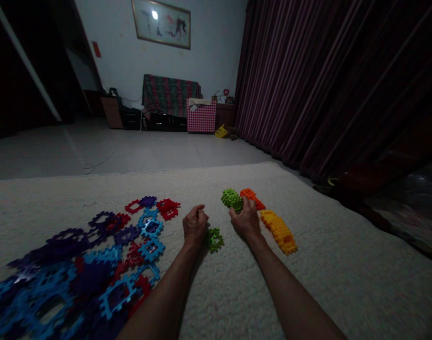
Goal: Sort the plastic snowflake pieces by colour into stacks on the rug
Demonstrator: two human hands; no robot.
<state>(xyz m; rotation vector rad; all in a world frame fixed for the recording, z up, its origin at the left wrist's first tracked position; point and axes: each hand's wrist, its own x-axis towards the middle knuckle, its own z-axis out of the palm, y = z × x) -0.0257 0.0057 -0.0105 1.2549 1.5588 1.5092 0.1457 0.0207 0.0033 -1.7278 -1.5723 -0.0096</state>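
Observation:
My right hand has its thumb and fingers around the near end of a stack of light green notched plastic building pieces. Right behind those fingers lies an orange stack. A longer yellow stack rests to the right of my right wrist. My left hand is curled closed over the blanket, with no piece showing in it. One loose green piece lies flat beside my left wrist, partly hidden by it.
Left of my left arm spreads a heap of loose blue, purple and red notched pieces. All rest on a pale quilted blanket. Beyond its far edge is a tiled floor; a dark curtain hangs on the right.

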